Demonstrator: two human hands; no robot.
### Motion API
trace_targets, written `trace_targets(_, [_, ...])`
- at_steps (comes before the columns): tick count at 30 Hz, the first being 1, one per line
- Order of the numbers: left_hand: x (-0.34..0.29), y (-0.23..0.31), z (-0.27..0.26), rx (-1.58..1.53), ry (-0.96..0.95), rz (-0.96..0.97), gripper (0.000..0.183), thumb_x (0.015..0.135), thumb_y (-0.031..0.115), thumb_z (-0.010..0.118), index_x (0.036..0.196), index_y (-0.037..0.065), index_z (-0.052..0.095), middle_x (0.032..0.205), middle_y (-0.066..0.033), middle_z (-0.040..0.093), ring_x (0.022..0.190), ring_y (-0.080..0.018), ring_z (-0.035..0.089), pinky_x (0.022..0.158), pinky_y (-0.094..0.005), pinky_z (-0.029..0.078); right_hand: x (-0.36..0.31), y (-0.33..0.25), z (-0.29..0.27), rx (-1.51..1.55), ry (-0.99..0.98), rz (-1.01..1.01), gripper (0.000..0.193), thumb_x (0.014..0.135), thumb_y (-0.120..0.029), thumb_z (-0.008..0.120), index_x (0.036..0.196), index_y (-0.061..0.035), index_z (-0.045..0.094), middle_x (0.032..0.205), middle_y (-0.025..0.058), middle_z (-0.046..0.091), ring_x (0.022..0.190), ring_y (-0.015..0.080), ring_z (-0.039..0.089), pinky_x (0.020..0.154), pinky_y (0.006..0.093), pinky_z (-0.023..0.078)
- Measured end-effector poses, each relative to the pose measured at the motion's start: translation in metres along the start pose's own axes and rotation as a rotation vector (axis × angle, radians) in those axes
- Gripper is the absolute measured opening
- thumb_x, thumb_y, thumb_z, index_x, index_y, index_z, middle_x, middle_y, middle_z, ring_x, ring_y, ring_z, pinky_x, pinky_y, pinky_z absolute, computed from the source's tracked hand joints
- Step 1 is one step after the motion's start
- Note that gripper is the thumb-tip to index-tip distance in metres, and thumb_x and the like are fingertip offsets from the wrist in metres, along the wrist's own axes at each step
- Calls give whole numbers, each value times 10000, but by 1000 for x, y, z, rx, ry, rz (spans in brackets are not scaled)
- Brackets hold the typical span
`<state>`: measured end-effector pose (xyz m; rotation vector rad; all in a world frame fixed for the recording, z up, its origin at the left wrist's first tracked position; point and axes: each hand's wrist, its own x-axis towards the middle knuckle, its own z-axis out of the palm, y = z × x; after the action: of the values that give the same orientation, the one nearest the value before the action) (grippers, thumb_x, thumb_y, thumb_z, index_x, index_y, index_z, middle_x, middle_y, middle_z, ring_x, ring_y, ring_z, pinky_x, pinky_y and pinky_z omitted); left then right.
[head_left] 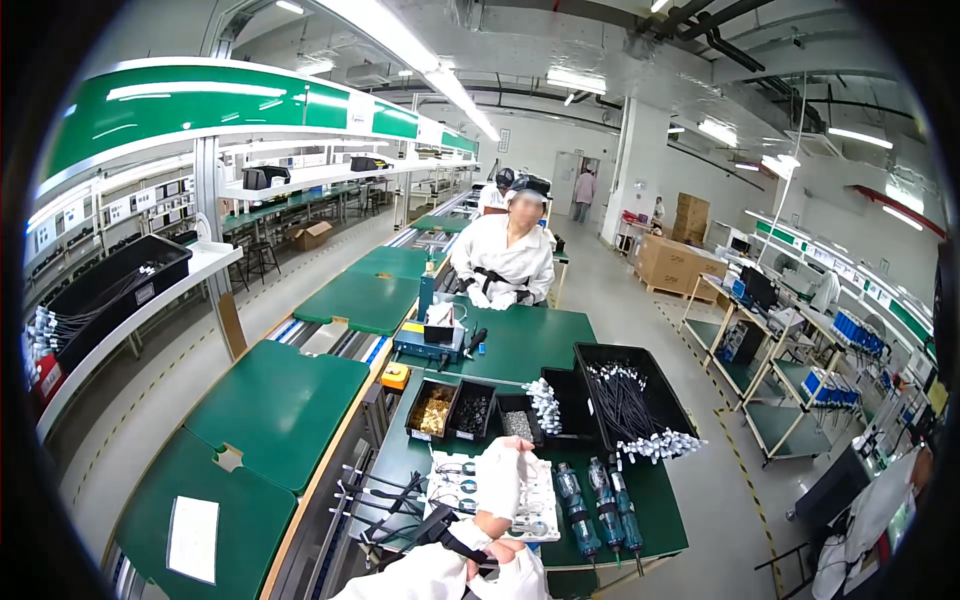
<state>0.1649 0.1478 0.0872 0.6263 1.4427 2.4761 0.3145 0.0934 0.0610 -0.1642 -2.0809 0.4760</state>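
Here, two hands come close together over the near part of a green surface [655, 505], their sleeves and wrists overlapping too much to say which is left and which is right. The gloved hand [502, 478] is above a white tray [543, 483] of small parts, its fingers bent; whether it grasps anything cannot be told. The other hand [508, 549], bare skin showing, lies just beside that hand's wrist, mostly hidden, so its state cannot be told either. A black strap [440, 524] crosses the white sleeve at the lower left. The tray sits on the surface between black cables [385, 503] on the left and three teal and black power drivers [605, 505] side by side on the right. Behind it stand small black bins holding gold-coloured parts [434, 411], dark parts [471, 410] and silvery parts [519, 424]. Farther right, a large black bin [655, 368] holds dark cables with white ends. A co-worker [505, 250] in white is beyond the surface's far end, near a blue box [425, 346].
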Motion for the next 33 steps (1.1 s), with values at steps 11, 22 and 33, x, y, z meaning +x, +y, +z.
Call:
trace_targets(11, [30,4,24,127,-68,10,281,1077,227,529,961,14,671,775,-35,667,634,-85,566,603,-244,463,37,40,-5,-135,126,-51,236,730,-166,828,934,-116,720,794,71,662,696,294,664,620,411,551])
trace_targets(22, [-20,53,55,411,-414,530,140,980,147,643,927,48,726,810,-103,717,710,-227,688,683,-336,544,-52,47,7,1514,-61,998,447,1037,-141,591,1452,-36,462,1366,65,586,1182,167,601,965,317,516])
trace_targets(33, [-76,-3,67,244,-856,236,153,969,210,677,929,71,728,824,-118,693,733,-317,685,665,-369,550,-134,40,-19,1247,80,1180,420,1031,-143,579,1432,-44,506,1353,88,608,1229,224,593,1041,376,485])
